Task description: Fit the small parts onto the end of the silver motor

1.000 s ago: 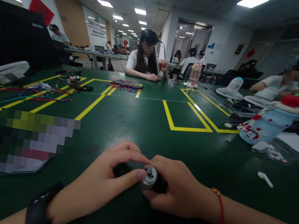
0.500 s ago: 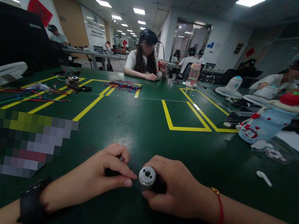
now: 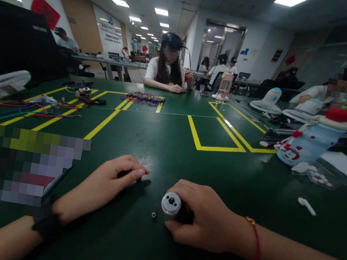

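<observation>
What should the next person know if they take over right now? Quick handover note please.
Right hand: closed around a small cylindrical motor, silver end cap facing the camera, resting on the green table.
Left hand: apart from the motor, fingers curled over a small dark part that is mostly hidden.
Loose: a tiny ring-shaped piece lies on the table just left of the motor.
Done: dark part is off the motor end.
Left: cannot tell from this view; check what the left hand holds and mind the tiny piece.
</observation>
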`<state>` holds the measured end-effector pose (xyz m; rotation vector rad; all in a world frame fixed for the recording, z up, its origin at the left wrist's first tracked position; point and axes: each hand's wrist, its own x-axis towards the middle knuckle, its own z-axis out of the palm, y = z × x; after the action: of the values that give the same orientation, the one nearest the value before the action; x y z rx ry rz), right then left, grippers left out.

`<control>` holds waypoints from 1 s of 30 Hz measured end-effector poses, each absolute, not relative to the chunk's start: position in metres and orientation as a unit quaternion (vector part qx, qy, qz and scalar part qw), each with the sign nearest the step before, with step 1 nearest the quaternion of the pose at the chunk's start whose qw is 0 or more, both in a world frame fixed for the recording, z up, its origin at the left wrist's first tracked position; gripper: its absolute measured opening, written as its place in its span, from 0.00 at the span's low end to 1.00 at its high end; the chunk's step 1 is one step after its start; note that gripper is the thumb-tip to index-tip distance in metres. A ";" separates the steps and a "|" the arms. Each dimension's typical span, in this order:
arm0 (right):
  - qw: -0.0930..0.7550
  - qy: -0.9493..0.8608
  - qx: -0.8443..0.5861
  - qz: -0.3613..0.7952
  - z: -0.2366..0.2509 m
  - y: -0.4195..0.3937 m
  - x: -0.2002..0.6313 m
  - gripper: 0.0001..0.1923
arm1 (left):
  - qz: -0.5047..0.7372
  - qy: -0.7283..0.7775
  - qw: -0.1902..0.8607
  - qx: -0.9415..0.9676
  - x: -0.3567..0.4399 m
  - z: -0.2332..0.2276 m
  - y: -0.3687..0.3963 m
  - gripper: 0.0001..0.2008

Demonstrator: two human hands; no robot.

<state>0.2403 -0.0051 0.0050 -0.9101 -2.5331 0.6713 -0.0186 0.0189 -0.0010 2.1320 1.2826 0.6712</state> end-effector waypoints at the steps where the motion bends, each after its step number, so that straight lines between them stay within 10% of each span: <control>1: 0.183 -0.897 -0.323 0.238 0.005 -0.005 0.240 0.16 | 0.255 0.488 0.275 0.789 -0.021 -0.001 0.020 0.10; 23: 0.196 -0.898 -0.312 0.241 0.005 -0.007 0.237 0.15 | 0.141 0.396 0.272 0.866 -0.006 0.013 -0.004 0.11; 30: 0.187 -0.897 -0.323 0.234 0.004 -0.006 0.238 0.15 | 0.287 0.405 0.334 0.801 0.003 0.013 -0.007 0.05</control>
<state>0.2380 -0.0060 0.0042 -0.9099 -2.5260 0.6597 0.0027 -0.0071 0.0125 2.0921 1.0565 0.7492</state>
